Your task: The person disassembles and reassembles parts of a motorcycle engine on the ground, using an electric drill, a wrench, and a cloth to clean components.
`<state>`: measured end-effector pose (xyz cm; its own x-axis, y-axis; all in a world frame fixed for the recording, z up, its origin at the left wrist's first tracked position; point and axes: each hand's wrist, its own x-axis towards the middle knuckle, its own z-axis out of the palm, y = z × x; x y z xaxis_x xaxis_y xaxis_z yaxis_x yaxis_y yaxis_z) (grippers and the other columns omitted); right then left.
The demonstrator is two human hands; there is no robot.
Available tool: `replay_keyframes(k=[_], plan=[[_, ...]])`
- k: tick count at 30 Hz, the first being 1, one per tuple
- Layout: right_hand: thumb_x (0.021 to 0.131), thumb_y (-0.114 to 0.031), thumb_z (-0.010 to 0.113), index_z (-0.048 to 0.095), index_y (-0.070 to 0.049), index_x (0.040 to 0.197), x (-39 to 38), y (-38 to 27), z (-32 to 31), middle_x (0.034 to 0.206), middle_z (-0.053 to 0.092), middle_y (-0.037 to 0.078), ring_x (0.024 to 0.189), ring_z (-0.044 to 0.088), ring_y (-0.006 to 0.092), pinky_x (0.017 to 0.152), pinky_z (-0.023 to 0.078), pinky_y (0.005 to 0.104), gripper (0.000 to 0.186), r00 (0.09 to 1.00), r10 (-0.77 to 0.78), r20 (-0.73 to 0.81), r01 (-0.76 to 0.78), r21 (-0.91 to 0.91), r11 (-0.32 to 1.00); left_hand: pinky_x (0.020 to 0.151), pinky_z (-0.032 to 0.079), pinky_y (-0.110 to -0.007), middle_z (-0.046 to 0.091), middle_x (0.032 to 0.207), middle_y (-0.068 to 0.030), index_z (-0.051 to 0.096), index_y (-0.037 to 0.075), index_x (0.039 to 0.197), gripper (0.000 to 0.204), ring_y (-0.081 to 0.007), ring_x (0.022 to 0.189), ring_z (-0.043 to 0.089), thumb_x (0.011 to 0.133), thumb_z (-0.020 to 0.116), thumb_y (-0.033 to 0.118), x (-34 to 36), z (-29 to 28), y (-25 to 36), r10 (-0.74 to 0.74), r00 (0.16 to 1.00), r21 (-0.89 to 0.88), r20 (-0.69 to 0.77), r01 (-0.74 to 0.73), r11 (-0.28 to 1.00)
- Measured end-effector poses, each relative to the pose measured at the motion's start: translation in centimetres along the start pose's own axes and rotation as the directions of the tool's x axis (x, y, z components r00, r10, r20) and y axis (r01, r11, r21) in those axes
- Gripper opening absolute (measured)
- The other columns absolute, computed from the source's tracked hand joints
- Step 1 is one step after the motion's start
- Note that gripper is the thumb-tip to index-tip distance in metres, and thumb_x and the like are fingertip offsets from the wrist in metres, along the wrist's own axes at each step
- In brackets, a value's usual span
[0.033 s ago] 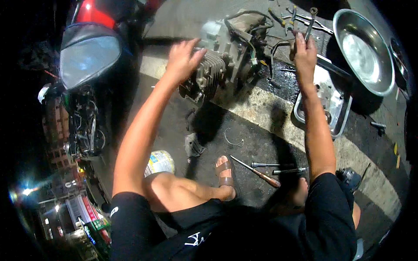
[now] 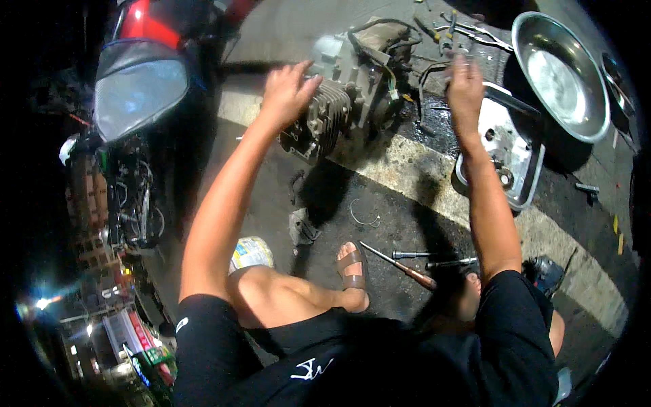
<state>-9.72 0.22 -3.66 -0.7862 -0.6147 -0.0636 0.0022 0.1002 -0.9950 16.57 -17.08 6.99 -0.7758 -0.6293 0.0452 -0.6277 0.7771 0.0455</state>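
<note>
A greasy engine with a finned cylinder lies on the ground in front of me. My left hand rests at the cylinder's upper left, fingers apart, thumb over the fins; it holds nothing I can see. To the engine's right, my right hand hovers between a dark bent cable and a metal tray. Motion smears its fingertips, so whether they grip anything is unclear. Just beyond them lie yellow-handled pliers and other hand tools.
A large steel basin stands at the far right. Near my feet lie a screwdriver and socket extension bars. A white container sits by my left leg. A motorcycle stands at left; a dark power tool lies at right.
The long ring-ended tool that rose from my right hand no longer shows there. That hand has shifted slightly left and nearer. My left hand stays on the cylinder.
</note>
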Motion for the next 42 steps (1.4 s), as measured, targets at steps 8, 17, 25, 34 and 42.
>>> replay_keyframes(k=[8,17,25,34,42], plan=[[0.095,-0.031,0.056,0.063,0.000,0.101,-11.7,6.0,6.5,0.079,0.064,0.012,0.074,0.061,0.0244,0.067,0.046,0.0379,0.032,0.870,-0.035,0.491,0.037,0.007,0.999,0.100,0.036,-0.046,0.056,0.121,-0.0241,0.052,0.010,0.132,0.053,-0.0403,0.112,0.051,0.094,0.050,0.046,1.1,1.0,0.2,0.000,0.998,-0.022,-0.066,-0.001,1.000],[0.096,-0.031,0.054,0.065,0.000,0.094,-9.7,4.8,6.2,0.063,0.050,0.000,0.051,0.043,0.0103,0.047,0.034,0.0298,0.033,0.769,0.117,0.628,-0.052,-0.121,0.991,0.101,0.039,-0.041,0.060,0.123,-0.0189,0.058,0.009,0.126,0.048,-0.0346,0.118,0.054,0.092,0.055,0.042,-0.3,-2.0,-0.1,0.153,0.988,-0.337,0.025,-0.136,0.932],[0.097,-0.031,0.055,0.066,-0.003,0.095,-10.9,2.1,5.5,0.060,0.042,-0.005,0.047,0.036,0.0060,0.043,0.028,0.0252,0.031,0.741,0.210,0.638,-0.069,-0.240,0.968,0.091,0.047,-0.044,0.066,0.112,-0.0170,0.064,0.012,0.115,0.049,-0.0371,0.107,0.060,0.089,0.052,0.051,3.2,-0.1,0.0,0.203,0.971,-0.225,0.127,-0.171,0.959],[0.098,-0.037,0.053,0.065,-0.005,0.105,-9.6,0.8,5.3,0.058,0.044,-0.005,0.046,0.039,0.0072,0.042,0.034,0.0242,0.035,0.715,0.423,0.557,-0.286,-0.320,0.904,0.088,0.050,-0.043,0.067,0.111,-0.0187,0.066,0.011,0.116,0.048,-0.0349,0.101,0.065,0.087,0.058,0.048,6.3,0.7,-0.9,0.024,1.000,-0.524,0.010,-0.015,0.852],[0.097,-0.040,0.055,0.067,-0.006,0.096,-8.2,3.8,5.4,0.061,0.045,-0.006,0.050,0.038,0.0061,0.044,0.030,0.0247,0.036,0.695,0.233,0.680,-0.081,-0.248,0.965,0.087,0.050,-0.030,0.070,0.102,-0.0150,0.063,-0.001,0.118,0.045,-0.0199,0.096,0.066,0.091,0.061,0.035,2.0,-4.5,0.1,0.126,0.972,-0.912,-0.197,-0.229,0.340]])
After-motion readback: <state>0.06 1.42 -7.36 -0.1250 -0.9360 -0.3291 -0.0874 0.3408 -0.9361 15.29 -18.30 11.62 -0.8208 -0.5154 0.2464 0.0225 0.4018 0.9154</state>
